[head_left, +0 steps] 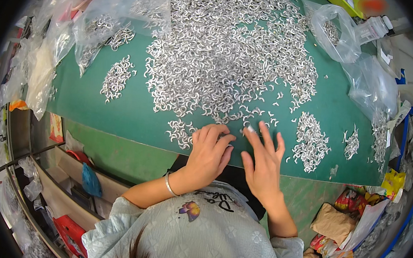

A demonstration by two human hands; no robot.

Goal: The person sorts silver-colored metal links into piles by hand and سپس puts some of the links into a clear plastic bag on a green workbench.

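green table (120,112) carries our big heap (227,48) of small silver hooks. left hand (209,153) curls over hooks at the near edge; whether it grips any, we cannot tell. right hand (264,160) lies flat, released. clear bags (335,32) hold more hooks, contents blurred.

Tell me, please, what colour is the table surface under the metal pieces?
Green, seen in the head view: the table surface under the silvery metal pieces.

Clear bags (354,43) — colourful wrappers (351,201).
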